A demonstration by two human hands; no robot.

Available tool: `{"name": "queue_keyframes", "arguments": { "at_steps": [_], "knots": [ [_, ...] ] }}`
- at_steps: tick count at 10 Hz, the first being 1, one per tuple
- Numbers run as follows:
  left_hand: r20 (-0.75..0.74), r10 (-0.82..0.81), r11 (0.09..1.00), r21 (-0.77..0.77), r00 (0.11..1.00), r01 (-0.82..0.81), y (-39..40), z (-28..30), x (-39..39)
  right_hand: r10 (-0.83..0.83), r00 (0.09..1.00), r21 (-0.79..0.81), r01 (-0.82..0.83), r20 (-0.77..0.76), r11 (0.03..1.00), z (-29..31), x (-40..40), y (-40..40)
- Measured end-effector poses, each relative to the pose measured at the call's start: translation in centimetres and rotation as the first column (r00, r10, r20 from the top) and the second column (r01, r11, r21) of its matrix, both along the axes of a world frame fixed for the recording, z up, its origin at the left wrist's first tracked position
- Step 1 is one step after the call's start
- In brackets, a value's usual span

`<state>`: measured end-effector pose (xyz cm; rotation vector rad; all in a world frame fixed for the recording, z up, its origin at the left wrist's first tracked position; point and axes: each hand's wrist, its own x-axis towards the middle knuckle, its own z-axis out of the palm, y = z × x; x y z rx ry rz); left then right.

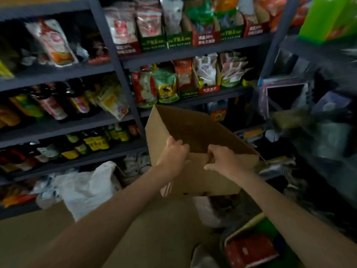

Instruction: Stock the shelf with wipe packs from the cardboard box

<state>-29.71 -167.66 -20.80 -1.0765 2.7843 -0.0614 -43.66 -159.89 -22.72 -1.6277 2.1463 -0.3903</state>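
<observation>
A brown cardboard box (195, 128) is held up in front of the shelves, tilted with its open top facing me; its inside looks dark and I see no wipe packs in it. My left hand (173, 155) grips the near rim at the left. My right hand (224, 161) grips the same rim at the right, fingers curled over the edge. The dark metal shelf (123, 74) behind is full of bagged goods and bottles. The picture is blurred.
A white plastic bag (87, 188) lies on a low brown carton at the left. A box with red packs (251, 248) sits at the bottom right. More cluttered shelving (318, 113) stands at the right, close to the box.
</observation>
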Motion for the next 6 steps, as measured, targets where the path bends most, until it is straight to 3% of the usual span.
{"name": "queue_keyframes", "arguments": {
  "at_steps": [1,2,3,4,5,6],
  "knots": [
    [0.042,-0.119,0.988,0.101,0.992,0.114,-2.7,-3.7,-4.8,-0.012,0.998,0.129,0.019,-0.056,0.991,-3.3,-4.8,-1.9],
    [-0.021,-0.237,0.946,0.223,0.971,0.236,-2.6,-6.3,-7.9,0.022,0.993,0.276,0.012,-0.118,0.961,-6.5,-8.6,-1.5],
    [-0.082,-0.310,0.880,0.351,0.947,0.319,-1.8,-8.0,-9.9,0.017,0.996,0.316,0.010,-0.083,0.949,-8.3,-10.4,0.1],
    [-0.116,-0.348,0.829,0.425,0.930,0.363,-1.6,-8.7,-11.7,0.009,0.984,0.306,0.047,-0.179,0.951,-8.8,-11.4,0.9],
    [-0.111,-0.421,0.719,0.564,0.900,0.406,-1.6,-8.6,-12.8,0.000,0.971,0.375,0.092,-0.239,0.922,-9.2,-11.9,2.0],
    [-0.066,-0.543,0.526,0.750,0.837,0.401,-1.9,-8.2,-13.0,0.033,0.973,0.536,0.096,-0.227,0.839,-10.4,-11.6,3.3]
  ]
}}
